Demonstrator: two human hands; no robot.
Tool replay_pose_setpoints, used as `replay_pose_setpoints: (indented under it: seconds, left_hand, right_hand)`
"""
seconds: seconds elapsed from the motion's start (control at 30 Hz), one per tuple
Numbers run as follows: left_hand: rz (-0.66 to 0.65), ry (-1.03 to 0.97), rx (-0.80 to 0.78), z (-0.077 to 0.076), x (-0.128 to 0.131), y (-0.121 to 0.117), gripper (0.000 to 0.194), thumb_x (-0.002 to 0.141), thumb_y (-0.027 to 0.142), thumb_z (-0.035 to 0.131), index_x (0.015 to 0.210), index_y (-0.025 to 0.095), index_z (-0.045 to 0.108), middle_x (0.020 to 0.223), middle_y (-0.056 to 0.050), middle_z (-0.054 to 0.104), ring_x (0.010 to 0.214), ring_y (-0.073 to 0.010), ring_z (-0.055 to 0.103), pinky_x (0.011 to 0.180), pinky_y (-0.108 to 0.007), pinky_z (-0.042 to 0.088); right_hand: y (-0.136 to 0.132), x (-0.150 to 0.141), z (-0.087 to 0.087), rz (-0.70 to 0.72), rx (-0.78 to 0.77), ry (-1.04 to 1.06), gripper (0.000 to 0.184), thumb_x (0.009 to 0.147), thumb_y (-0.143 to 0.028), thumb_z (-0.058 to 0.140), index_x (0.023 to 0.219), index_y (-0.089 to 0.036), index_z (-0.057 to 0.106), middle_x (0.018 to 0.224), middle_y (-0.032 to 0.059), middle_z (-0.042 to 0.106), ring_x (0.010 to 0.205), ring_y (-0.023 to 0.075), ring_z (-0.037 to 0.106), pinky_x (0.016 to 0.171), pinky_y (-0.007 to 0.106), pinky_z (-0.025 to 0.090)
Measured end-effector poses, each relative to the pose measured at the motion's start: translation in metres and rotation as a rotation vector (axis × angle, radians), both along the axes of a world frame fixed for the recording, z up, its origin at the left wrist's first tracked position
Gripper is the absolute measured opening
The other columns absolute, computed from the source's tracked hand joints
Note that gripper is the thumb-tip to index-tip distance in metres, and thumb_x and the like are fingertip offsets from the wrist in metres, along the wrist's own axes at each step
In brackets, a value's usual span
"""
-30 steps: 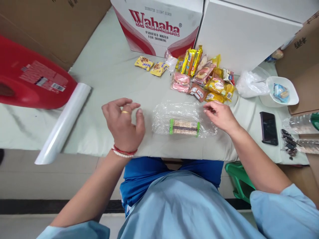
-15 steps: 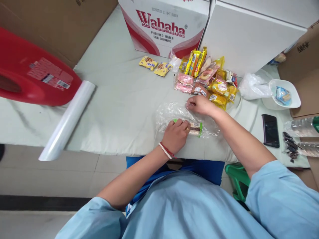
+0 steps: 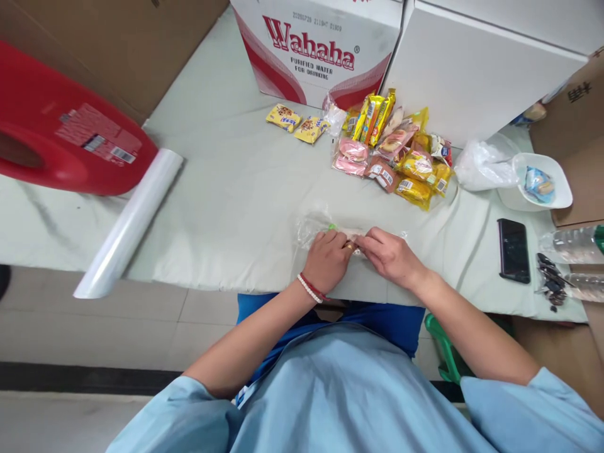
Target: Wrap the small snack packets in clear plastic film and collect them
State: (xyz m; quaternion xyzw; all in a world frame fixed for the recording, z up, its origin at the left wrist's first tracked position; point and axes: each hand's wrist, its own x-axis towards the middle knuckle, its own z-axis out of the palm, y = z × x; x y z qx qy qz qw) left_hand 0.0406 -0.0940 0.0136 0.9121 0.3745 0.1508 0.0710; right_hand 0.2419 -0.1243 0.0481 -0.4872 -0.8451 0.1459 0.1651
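Note:
My left hand (image 3: 329, 259) and my right hand (image 3: 387, 255) meet near the table's front edge, fingers closed over a snack bar with green ends (image 3: 333, 227) that lies on a sheet of clear plastic wrap (image 3: 309, 228). The hands cover most of the bar; only a green tip shows. The wrap is bunched up around it under my fingers. A red and white bracelet sits on my left wrist.
A pile of wrapped snacks (image 3: 396, 151) lies beyond the hands, with a Wahaha carton (image 3: 321, 44) and a white box (image 3: 476, 63) behind. A roll of clear film (image 3: 129, 223) and a red container (image 3: 61, 138) lie left. A phone (image 3: 513, 250), white dish (image 3: 542, 182) and bottles (image 3: 573, 242) sit right.
My left hand came in from the left onto the bar. My right hand pulled the wrap's far edge back over the bar and now meets the left hand.

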Motion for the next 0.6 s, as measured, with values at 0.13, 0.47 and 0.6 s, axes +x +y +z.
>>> replay_pose_setpoints:
  seconds: [0.13,0.47,0.6]
  left_hand:
    - [-0.066,-0.126,-0.107,0.0,-0.015,0.01,0.028,0.102,0.018,0.052,0.09,0.02,0.077,0.085,-0.009,0.069,0.089,-0.0263,0.062,0.078,-0.041,0.047]
    - [0.719,-0.969,-0.52,0.015,-0.059,0.042,0.025,0.095,0.041,0.06,0.099,0.021,0.075,0.092,-0.003,0.074,0.085,-0.0172,0.065,0.075,-0.029,0.051]
    - [0.769,-0.925,-0.552,0.016,-0.056,0.06,0.046,0.101,0.06,0.049,0.114,0.02,0.068,0.116,-0.01,0.073,0.11,-0.0226,0.067,0.088,-0.032,0.054]
  right_hand:
    - [-0.01,-0.007,-0.019,-0.04,0.04,0.051,0.039,0.11,-0.02,0.037,0.129,-0.023,0.071,0.098,0.0106,0.066,0.09,0.0221,0.061,0.081,0.034,0.052]
    - [-0.016,-0.005,-0.031,0.058,-0.029,-0.045,0.049,0.11,-0.019,0.037,0.145,-0.033,0.068,0.098,0.0068,0.062,0.089,0.0215,0.052,0.084,0.035,0.048]
    - [-0.021,-0.008,-0.031,0.068,0.03,-0.088,0.052,0.109,-0.014,0.04,0.149,-0.036,0.065,0.099,0.0076,0.061,0.089,0.0224,0.049,0.084,0.036,0.045]
